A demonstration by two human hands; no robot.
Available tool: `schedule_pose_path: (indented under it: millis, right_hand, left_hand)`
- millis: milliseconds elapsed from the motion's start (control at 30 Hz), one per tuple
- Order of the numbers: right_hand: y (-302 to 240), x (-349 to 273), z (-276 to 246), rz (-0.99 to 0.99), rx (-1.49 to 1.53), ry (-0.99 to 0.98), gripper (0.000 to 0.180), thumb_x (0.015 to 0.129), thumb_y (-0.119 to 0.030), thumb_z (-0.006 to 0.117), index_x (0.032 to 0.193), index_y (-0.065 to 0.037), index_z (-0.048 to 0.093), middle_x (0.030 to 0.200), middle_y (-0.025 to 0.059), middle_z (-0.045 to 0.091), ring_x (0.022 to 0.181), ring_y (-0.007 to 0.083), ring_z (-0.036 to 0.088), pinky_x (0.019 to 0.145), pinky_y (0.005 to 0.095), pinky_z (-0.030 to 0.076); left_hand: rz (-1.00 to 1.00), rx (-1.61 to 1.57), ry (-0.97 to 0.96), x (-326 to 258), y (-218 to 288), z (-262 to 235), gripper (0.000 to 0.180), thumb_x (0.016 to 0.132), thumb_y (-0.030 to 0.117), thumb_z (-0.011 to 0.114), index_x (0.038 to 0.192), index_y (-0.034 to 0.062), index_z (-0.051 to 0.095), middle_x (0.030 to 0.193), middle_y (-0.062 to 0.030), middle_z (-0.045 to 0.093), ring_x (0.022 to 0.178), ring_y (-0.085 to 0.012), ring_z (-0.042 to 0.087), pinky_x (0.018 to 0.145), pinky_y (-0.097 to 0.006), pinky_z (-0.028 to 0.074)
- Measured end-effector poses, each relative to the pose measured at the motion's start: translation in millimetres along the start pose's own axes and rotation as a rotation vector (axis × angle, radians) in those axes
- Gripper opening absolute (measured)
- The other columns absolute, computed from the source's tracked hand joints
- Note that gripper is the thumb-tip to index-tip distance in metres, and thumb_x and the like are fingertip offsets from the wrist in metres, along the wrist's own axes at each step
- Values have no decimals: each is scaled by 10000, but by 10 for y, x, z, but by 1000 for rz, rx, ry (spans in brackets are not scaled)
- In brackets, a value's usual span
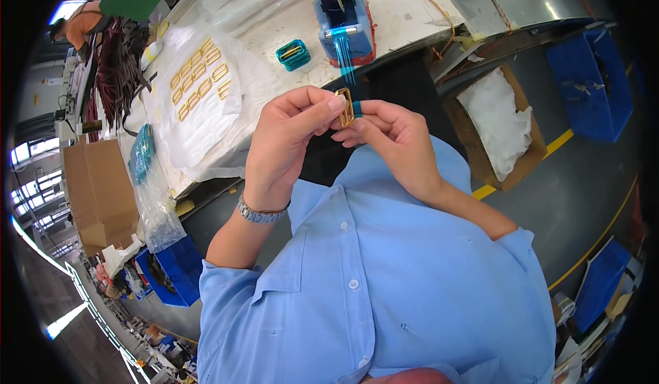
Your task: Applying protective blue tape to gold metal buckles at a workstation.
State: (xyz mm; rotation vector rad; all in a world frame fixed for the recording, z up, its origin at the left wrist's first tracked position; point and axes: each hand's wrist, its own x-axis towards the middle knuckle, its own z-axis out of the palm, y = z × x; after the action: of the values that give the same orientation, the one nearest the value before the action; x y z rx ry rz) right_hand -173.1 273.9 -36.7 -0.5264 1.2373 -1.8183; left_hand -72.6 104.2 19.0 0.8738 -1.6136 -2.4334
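My left hand (292, 133) pinches a gold metal buckle (345, 107) between thumb and fingertips, in front of my chest. Against the buckle's right side, the fingers of my right hand (398, 137) are closed on a bit of teal tape (357, 109). The hidden fingertips leave unclear how far the tape goes round the metal. Just beyond my hands stands a blue tape dispenser (371, 37), with a teal strip (343, 51) hanging from its front. A teal-wrapped gold buckle (293, 54) lies on the table left of the dispenser.
Rows of gold buckles (195, 85) lie on white sheeting (220, 133) over the table. A bag of teal pieces (142, 154) hangs at its left edge. At right are a carton with white wrapping (501, 120) and a blue bin (594, 85). Another person (82, 24) is far left.
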Motion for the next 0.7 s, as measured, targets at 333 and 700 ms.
schedule_pose_path:
  millis: [333, 700]
  right_hand:
    - [31, 18, -23, 16, 25, -13, 269, 1075, 2, 581, 1310, 128, 620, 1116, 176, 793, 1016, 193, 784, 881, 301, 633]
    - [-2, 82, -43, 43, 56, 28, 277, 1039, -92, 731, 1219, 113, 684, 1036, 160, 810, 941, 167, 790, 811, 273, 640]
  left_hand:
    - [25, 55, 36, 108, -90, 29, 140, 983, 154, 803, 1004, 20, 769, 886, -3, 733, 777, -67, 634, 733, -226, 503]
    - [2, 33, 56, 163, -130, 87, 150, 987, 165, 802, 1004, 20, 770, 880, -4, 735, 770, -66, 627, 727, -229, 493]
